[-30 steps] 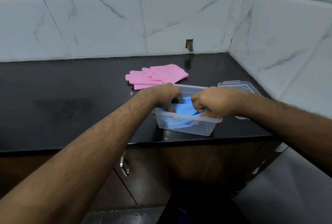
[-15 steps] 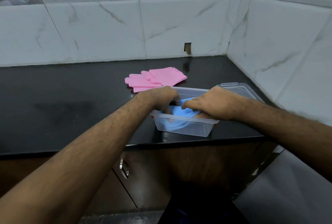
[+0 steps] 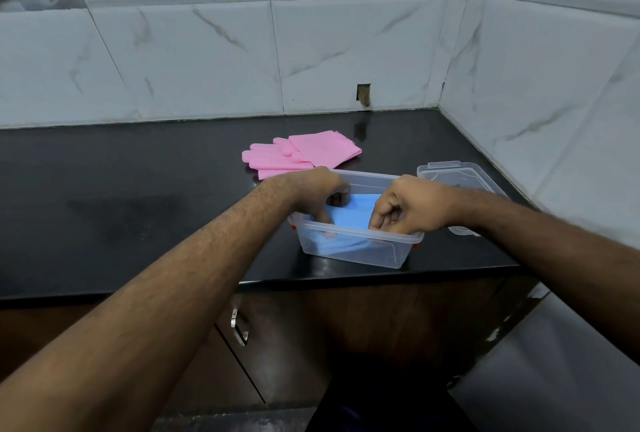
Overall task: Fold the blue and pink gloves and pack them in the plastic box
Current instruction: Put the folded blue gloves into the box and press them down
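Note:
The blue gloves [image 3: 356, 215] lie folded inside the clear plastic box [image 3: 360, 256] near the front edge of the black counter. My left hand [image 3: 311, 189] reaches into the box's left end, fingers pressed down on the blue gloves. My right hand [image 3: 408, 204] is at the right end, fingers curled and pinching the gloves' near edge by the rim. The pink gloves [image 3: 304, 154] lie flat on the counter just behind the box, touched by neither hand.
The box's clear lid [image 3: 450, 177] lies on the counter to the right of the box, partly under my right forearm. Tiled walls close off the back and right side. A cabinet door handle [image 3: 239, 326] is below the counter [image 3: 138, 196] edge.
The blue gloves have sunk lower and flatter into the box. My right hand has gone from a fist, to flat on top, to curled fingers at the near rim. My left hand stays inside.

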`<state>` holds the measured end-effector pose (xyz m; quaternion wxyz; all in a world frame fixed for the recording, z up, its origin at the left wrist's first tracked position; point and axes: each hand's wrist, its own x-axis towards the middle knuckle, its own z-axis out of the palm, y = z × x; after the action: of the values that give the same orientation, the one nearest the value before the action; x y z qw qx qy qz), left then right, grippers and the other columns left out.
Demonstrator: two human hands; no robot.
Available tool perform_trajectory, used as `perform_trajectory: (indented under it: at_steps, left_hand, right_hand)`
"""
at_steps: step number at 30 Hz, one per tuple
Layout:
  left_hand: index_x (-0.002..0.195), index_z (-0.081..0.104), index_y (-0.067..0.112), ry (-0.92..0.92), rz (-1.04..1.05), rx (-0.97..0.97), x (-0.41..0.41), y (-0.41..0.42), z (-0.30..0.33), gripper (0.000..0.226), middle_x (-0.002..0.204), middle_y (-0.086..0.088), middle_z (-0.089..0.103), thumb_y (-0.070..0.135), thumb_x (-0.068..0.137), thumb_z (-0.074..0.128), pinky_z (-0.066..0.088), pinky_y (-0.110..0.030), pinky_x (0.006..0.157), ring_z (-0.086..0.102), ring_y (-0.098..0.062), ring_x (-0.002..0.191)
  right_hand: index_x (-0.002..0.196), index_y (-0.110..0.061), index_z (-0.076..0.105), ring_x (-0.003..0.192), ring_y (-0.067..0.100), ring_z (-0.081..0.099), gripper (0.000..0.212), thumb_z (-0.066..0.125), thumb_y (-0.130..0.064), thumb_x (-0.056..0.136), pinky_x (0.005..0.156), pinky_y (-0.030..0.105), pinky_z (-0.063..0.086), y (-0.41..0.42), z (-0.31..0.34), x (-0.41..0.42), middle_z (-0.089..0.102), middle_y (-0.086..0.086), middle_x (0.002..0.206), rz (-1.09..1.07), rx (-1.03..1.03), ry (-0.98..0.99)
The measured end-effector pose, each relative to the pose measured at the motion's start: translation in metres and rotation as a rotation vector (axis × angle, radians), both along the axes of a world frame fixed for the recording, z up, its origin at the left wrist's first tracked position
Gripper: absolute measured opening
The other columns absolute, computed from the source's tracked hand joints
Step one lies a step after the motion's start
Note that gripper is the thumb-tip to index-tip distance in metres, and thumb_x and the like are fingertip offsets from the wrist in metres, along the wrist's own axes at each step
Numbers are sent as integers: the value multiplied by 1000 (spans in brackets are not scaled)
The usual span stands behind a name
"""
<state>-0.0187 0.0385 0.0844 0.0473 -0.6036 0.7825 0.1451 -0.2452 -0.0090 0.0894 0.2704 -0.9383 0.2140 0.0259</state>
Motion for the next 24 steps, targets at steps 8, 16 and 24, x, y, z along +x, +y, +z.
perform_trajectory:
  at_steps: [8,16,24]
  left_hand:
    - [123,67,12,101,17,-1,4,-2,-2,53,108,2,67,46,85,79,45,-25,86,61,-17,99]
    - [122,69,14,-14,-31,-116,2,-1,-9,41,100,3,60,35,88,79,37,-27,74,52,-15,87]
    - [122,70,18,83,-100,-175,3,4,-11,43,95,1,66,30,83,84,40,-25,69,54,-13,80]
  right_hand:
    - [97,-29,82,84,14,70,12,76,-23,89,81,31,53,1,3,4,78,-15,89,54,7,135]
    - [78,3,62,85,45,54,28,52,-15,98,93,59,49,1,7,13,61,31,95,132,15,284]
    - [76,-24,74,60,5,46,25,62,-10,93,65,30,46,7,13,22,57,-9,67,174,-3,381]
